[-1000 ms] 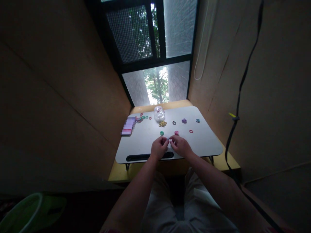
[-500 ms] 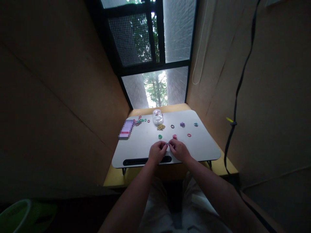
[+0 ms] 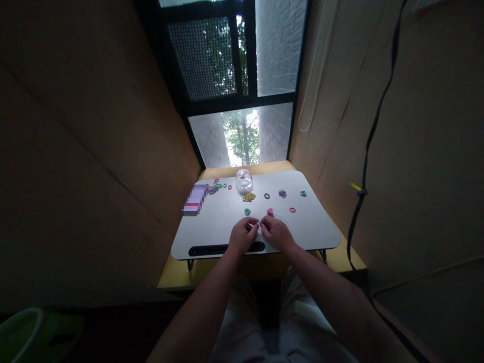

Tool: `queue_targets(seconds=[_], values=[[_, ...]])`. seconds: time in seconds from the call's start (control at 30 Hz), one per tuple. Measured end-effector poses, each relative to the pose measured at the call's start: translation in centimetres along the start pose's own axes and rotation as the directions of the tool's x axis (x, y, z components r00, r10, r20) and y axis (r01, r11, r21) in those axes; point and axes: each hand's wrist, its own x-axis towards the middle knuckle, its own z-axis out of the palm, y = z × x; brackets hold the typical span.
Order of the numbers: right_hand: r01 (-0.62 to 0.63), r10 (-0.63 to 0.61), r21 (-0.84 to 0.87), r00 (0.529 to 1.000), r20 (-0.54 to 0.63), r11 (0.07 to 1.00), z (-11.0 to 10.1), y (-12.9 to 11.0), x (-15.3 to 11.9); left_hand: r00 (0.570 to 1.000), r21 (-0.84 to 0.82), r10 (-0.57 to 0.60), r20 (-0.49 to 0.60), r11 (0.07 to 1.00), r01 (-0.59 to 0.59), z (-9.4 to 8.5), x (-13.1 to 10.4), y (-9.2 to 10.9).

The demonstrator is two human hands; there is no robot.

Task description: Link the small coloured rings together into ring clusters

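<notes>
My left hand [image 3: 243, 235] and my right hand [image 3: 277, 233] meet low over the white folding table [image 3: 212, 227], fingertips pinched together. Between them is a small bluish-grey band [image 3: 259, 223], mostly hidden by the fingers. Just beyond the fingertips lie a pink bunch of hair ties [image 3: 269, 212] and a green bunch [image 3: 247, 212]. Farther back are a yellow pile of hair ties [image 3: 248, 197], a dark ring [image 3: 266, 196], a purple bunch [image 3: 282, 193], a teal bunch [image 3: 303, 193] and a single red ring [image 3: 292, 209].
A clear plastic jar [image 3: 244, 182] stands at the back of the table. Mixed red and green rings [image 3: 215, 188] lie back left, beside a pixelated phone-like slab [image 3: 195, 199]. A black slot [image 3: 212, 250] runs along the front edge. A dark cord [image 3: 372, 131] hangs at the right.
The whole view has shifted slightly, with the table a little farther left and up. Both hands keep their pinch, and the fingertips have moved only slightly around the small band.
</notes>
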Motion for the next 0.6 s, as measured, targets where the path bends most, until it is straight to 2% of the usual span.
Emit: queue_targets(seconds=[0.6], values=[[0.001, -0.001, 0.007, 1.0, -0.006, 1.0, 0.14, 0.09, -0.04, 1.0, 0.083, -0.009, -0.025, 0.996, 0.011, -0.14, -0.15, 0.34]])
